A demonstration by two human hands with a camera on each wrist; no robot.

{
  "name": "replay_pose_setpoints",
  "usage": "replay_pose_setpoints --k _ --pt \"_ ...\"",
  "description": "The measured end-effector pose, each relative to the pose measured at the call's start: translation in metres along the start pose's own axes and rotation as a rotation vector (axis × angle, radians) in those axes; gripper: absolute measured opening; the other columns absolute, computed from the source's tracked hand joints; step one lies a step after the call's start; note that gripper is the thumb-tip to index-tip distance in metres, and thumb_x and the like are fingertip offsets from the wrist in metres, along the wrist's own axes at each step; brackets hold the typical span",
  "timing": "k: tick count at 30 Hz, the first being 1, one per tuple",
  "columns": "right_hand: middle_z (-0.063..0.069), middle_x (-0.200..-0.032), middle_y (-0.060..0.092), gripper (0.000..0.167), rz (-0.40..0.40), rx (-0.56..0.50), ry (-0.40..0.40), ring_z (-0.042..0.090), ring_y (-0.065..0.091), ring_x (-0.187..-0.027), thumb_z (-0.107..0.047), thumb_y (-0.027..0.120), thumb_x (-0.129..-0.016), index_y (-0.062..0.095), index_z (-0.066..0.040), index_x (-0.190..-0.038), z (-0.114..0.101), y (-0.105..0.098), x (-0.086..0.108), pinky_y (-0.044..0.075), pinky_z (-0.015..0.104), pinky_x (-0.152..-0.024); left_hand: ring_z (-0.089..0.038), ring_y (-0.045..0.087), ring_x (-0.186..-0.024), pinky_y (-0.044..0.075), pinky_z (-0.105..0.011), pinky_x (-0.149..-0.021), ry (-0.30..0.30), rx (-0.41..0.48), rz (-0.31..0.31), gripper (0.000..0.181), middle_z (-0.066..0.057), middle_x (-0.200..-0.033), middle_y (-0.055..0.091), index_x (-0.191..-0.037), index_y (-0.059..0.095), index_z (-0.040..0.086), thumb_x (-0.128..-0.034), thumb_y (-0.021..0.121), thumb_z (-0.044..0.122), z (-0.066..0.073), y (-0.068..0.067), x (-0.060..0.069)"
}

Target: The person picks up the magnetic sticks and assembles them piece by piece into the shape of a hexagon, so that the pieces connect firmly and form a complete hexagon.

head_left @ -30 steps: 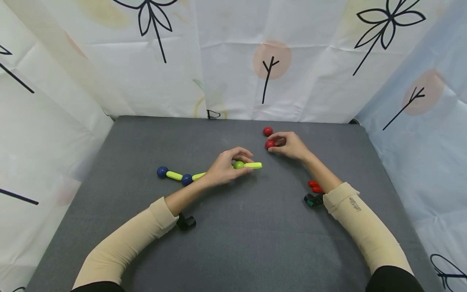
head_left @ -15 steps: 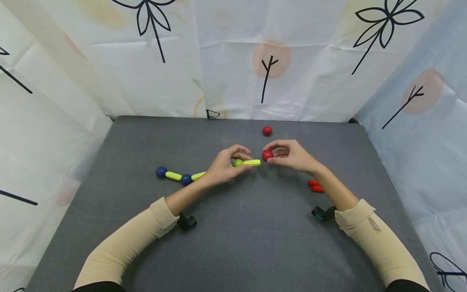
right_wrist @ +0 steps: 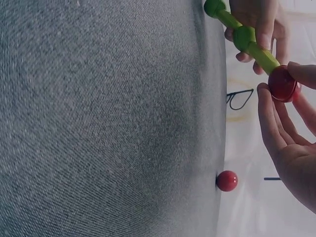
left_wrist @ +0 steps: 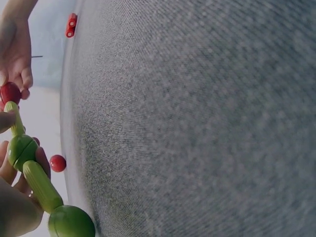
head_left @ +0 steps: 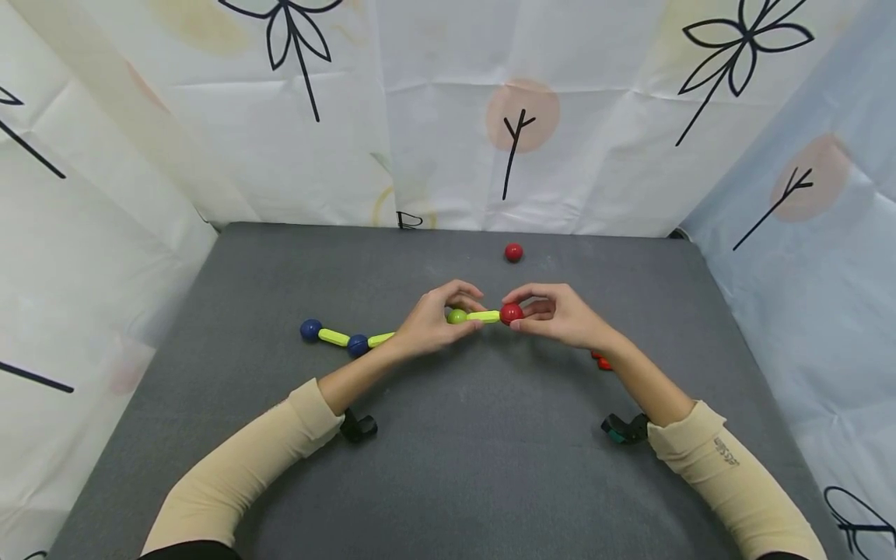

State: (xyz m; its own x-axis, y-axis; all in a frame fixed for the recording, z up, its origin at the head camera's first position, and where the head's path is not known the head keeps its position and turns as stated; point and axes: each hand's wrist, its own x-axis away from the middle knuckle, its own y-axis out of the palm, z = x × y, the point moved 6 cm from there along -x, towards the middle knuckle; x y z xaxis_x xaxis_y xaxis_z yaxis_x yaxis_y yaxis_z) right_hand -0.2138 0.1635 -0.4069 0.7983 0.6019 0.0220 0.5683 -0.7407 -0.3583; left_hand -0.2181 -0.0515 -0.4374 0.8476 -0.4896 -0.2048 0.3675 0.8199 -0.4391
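Observation:
My left hand (head_left: 428, 320) grips a chain of green balls and yellow-green rods by the green ball (head_left: 457, 316) and the rod (head_left: 483, 316) at its right end. My right hand (head_left: 563, 315) pinches a red ball (head_left: 511, 313) between thumb and fingers. This ball touches the rod's tip; how deep the rod sits in it is hidden. A second green ball (left_wrist: 71, 222) shows further along in the left wrist view. To the left lie two blue balls (head_left: 358, 345) with yellow-green rods (head_left: 334, 337); my left hand hides whether these connect to the green part.
Another red ball (head_left: 514, 252) lies near the back edge of the grey table (head_left: 455, 467). Red rods (head_left: 603, 362) lie by my right forearm, partly covered. A printed cloth (head_left: 448, 117) hangs behind the table and along its sides.
My right hand has brought one red ball from beside the other at the back, toward me and slightly left, to the rod's end. My left hand stays nearly in place.

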Motion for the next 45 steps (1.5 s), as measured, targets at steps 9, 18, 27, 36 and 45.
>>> replay_pose_setpoints --k 9,18,27,36,45 --pt "0.034 -0.128 0.073 0.040 0.024 -0.016 0.020 0.015 0.081 -0.100 -0.001 0.080 -0.096 0.070 0.002 -0.134 0.003 0.000 0.001 0.064 0.025 -0.088 -0.022 0.078 -0.106 0.051 -0.026 -0.089 0.028 0.010 -0.022 0.047 -0.009 -0.120 0.084 -0.136 0.063 -0.001 -0.0957 0.084 0.011 0.003 0.007 -0.002" --pt "0.030 -0.125 0.075 0.039 0.045 -0.024 0.049 0.014 0.082 -0.100 -0.003 0.081 -0.096 0.069 0.002 -0.132 0.006 -0.001 0.004 0.064 0.026 -0.089 -0.021 0.080 -0.105 0.058 -0.033 -0.093 0.037 0.006 -0.016 0.051 -0.007 -0.119 0.084 -0.135 0.065 0.001 -0.0921 0.089 0.016 0.011 0.013 -0.007" --pt "0.031 -0.130 0.074 0.038 0.031 -0.063 0.036 0.020 0.082 -0.106 0.001 0.078 -0.097 0.069 0.006 -0.133 0.002 -0.004 0.009 0.064 0.025 -0.090 -0.028 0.081 -0.106 0.060 -0.043 -0.090 0.033 0.021 -0.017 0.052 -0.009 -0.118 0.084 -0.133 0.067 0.009 -0.0882 0.093 0.020 0.013 0.017 -0.009" --pt "0.023 -0.119 0.079 0.031 0.069 -0.071 0.015 0.018 0.083 -0.102 0.002 0.077 -0.098 0.070 0.008 -0.127 0.003 -0.007 0.015 0.066 0.030 -0.090 -0.016 0.078 -0.096 0.054 -0.033 -0.083 0.033 -0.004 -0.028 0.052 -0.004 -0.116 0.085 -0.130 0.070 0.013 -0.0852 0.096 0.022 0.015 0.021 -0.010" --pt "0.018 -0.120 0.080 0.028 0.111 0.027 0.055 0.017 0.082 -0.106 -0.005 0.079 -0.099 0.073 0.004 -0.124 0.017 -0.044 0.042 0.064 0.025 -0.091 -0.014 0.081 -0.102 0.054 -0.032 -0.087 0.022 -0.006 -0.030 0.050 -0.005 -0.117 0.085 -0.130 0.071 0.011 -0.0867 0.094 0.022 0.013 0.020 -0.007"
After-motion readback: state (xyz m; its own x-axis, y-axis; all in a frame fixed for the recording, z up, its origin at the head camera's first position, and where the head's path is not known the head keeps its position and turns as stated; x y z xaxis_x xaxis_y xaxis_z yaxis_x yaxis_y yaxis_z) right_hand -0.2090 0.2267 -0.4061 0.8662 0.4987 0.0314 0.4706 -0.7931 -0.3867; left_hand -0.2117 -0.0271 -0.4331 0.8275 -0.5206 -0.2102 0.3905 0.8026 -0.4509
